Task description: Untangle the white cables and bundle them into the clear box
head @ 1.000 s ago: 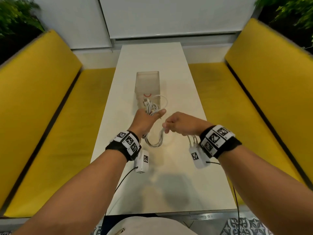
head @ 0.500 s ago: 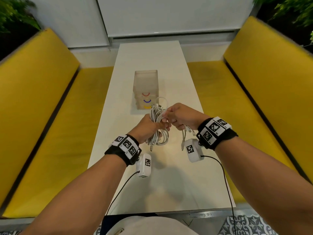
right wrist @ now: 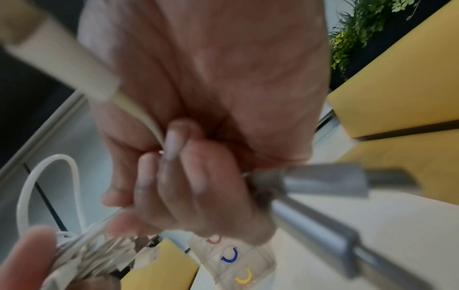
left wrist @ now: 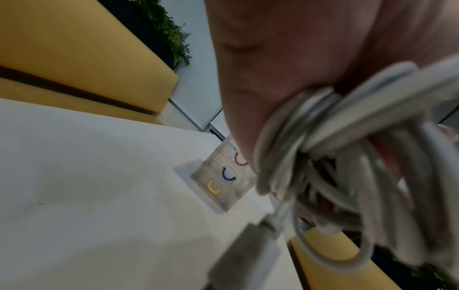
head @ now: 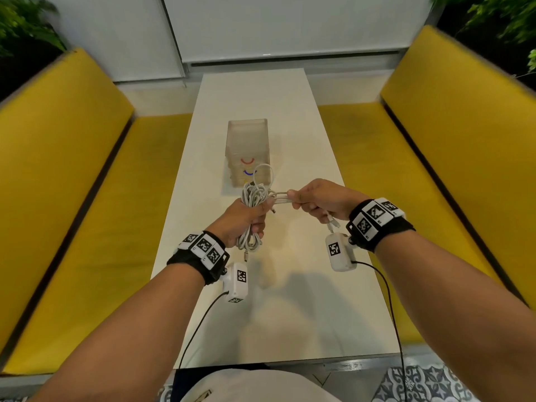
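White cables [head: 254, 198] are bunched in your left hand [head: 242, 220], which is curled tight around the middle of the coil. Loops stick out above your fist, and more loops hang below it with a small plug at the bottom. Your right hand [head: 319, 200] is closed around a few straight strands that run from the coil across to it. Two plug ends poke out by that wrist. Both hands are up in the air, near each other but not touching, over the middle of the table [head: 304, 134].

No words can be read anywhere. You can see only black and white square codes on your wristbands [head: 374, 217] and on the little white camera boxes [head: 339, 252] under each wrist.

Your clear box [head: 247, 140] stands on the table just past your hands, a bit toward the left edge. It is tall and see-through with cloudy plastic walls. Its front has three curved marks, red on top, then blue, then yellow. One cable loop shows in front of it.

Long and smooth, the white table runs away from you. Yellow padded benches [head: 72, 169] run along both long sides. Green plants [head: 20, 27] sit in the far corners, and pale panels [head: 275, 24] stand past the far end.
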